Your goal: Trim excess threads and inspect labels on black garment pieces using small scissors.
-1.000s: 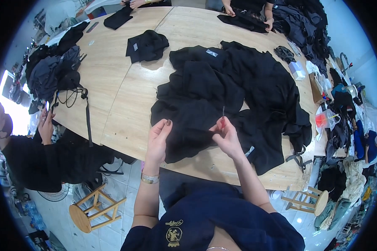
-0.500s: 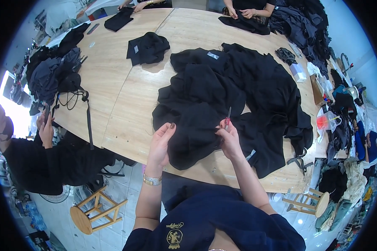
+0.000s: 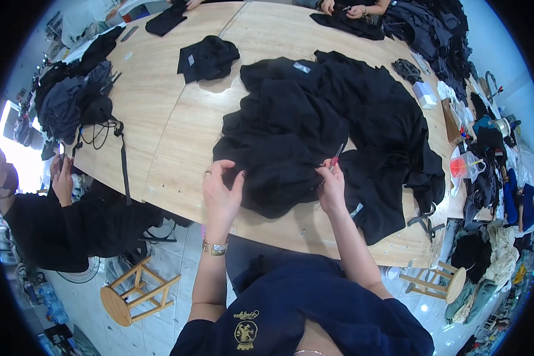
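While the person bends over the wooden surface [image 3: 160,124], the head view shows both hands busy on a big heap of black clothes [image 3: 314,130]. The left hand [image 3: 222,193] is partly spread, with fingers curled, and it touches the near edge of the black cloth. It has a ring on one finger and a gold watch [image 3: 214,248] on the wrist. The right hand [image 3: 331,185] is closed around a small red-handled tool [image 3: 337,155], likely a little thread snipper, and its tip points up over the cloth. I cannot tell if the blades are pressed together or apart.

The garment being worked on lies right under the hands, at the near edge of the surface, and it runs into the rest of the heap. I think the work is somewhere in the middle. A folded black piece [image 3: 207,57] sits apart, further up the surface, and looks finished. But the heap by the hands is big and messy, so a lot seems left to do.

In the same view, another dark pile [image 3: 71,101] lies on the far left with black straps [image 3: 121,160] hanging off the edge. A person in black [image 3: 47,219] sits on the left side. Other people's hands [image 3: 344,9] work on dark cloth at the far end. A wooden stool [image 3: 130,293] stands on the floor below, and a small one [image 3: 436,282] stands on the right.
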A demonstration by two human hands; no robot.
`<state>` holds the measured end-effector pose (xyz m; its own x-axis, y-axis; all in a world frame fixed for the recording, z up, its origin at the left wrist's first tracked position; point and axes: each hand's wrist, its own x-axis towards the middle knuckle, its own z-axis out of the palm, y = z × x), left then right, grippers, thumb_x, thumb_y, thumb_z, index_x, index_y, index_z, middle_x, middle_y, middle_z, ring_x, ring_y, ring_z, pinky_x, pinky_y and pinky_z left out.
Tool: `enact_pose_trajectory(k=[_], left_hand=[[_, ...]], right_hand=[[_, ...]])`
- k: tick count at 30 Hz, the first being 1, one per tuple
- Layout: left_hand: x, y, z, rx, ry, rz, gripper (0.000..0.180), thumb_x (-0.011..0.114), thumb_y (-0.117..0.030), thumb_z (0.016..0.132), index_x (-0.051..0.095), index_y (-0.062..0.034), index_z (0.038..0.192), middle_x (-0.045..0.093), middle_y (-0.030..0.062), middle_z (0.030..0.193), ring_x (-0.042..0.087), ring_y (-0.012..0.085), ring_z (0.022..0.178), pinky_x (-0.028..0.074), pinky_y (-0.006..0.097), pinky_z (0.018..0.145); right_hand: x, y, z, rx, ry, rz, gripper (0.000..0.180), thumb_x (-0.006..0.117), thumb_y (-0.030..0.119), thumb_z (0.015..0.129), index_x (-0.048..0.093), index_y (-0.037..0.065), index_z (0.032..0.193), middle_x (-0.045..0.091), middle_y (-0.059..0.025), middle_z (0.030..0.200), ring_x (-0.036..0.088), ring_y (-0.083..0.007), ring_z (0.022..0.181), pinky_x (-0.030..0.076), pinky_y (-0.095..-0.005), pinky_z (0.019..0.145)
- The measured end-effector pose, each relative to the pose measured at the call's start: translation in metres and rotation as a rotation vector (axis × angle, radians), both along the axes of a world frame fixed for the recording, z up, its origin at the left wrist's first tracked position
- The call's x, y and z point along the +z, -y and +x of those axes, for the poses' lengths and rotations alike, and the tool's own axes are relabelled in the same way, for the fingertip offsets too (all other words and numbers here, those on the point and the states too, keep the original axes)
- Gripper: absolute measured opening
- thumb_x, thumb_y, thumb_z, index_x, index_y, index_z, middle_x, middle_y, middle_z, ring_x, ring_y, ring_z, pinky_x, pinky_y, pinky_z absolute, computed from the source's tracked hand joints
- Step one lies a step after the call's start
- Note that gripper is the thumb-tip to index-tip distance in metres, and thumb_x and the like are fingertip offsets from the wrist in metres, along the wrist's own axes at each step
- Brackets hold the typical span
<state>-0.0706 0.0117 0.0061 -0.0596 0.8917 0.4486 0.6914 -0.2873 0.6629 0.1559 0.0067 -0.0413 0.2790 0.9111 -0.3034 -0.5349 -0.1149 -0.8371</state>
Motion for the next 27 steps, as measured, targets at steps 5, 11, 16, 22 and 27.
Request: enact_pose_trajectory(k=[5,11,16,22,27], left_hand=[[-0.01,0.027,-0.015,0.064,0.29,-0.325,0.018,0.067,-0.014,0.079,0.056,-0.0004,0.083,0.059,0.0079,0.073,0.057,0.0155,0.063,0.045,0.027,0.058],[-0.039,0.063,0.007,-0.118,0.581,-0.882,0.035,0.066,-0.032,0.082,0.059,0.0015,0.072,0.057,0.0019,0.057,0.055,0.0067,0.054,0.043,0.02,0.051],[-0.048,0.058,0.029,-0.08,0.619,-1.007,0.03,0.062,-0.03,0.086,0.059,-0.0007,0.081,0.06,0.004,0.067,0.061,0.0103,0.06,0.044,0.019,0.05],[-0.039,0.047,0.022,-0.151,1.383,-0.769,0.02,0.051,-0.021,0.091,0.054,-0.0037,0.102,0.063,0.0075,0.093,0.063,0.0173,0.082,0.052,0.03,0.064],[-0.025,0.046,0.012,-0.282,1.809,-0.637,0.026,0.042,-0.027,0.094,0.056,-0.0081,0.104,0.063,0.0066,0.098,0.06,0.018,0.093,0.052,0.035,0.076]], right_hand=[[-0.002,0.01,0.008,-0.013,-0.012,-0.109,0.019,0.054,0.002,0.08,0.043,0.016,0.083,0.042,0.0082,0.067,0.039,-0.002,0.055,0.03,-0.018,0.048],[-0.011,0.02,0.016,-0.005,0.005,-0.149,0.016,0.055,0.004,0.081,0.045,0.017,0.085,0.048,0.0071,0.073,0.048,-0.0052,0.063,0.038,-0.0212,0.053],[-0.004,0.02,0.009,-0.039,0.031,-0.146,0.02,0.058,0.007,0.081,0.041,0.018,0.082,0.042,0.0083,0.065,0.039,-0.0024,0.051,0.028,-0.0184,0.043],[-0.007,0.026,0.016,-0.063,0.027,-0.107,0.02,0.055,0.004,0.081,0.039,0.016,0.081,0.045,0.0063,0.066,0.043,-0.0039,0.051,0.033,-0.0184,0.043],[-0.011,0.031,0.013,0.037,0.022,-0.036,0.02,0.05,-0.001,0.081,0.035,0.011,0.083,0.047,-0.0009,0.069,0.052,-0.011,0.051,0.049,-0.0243,0.048]])
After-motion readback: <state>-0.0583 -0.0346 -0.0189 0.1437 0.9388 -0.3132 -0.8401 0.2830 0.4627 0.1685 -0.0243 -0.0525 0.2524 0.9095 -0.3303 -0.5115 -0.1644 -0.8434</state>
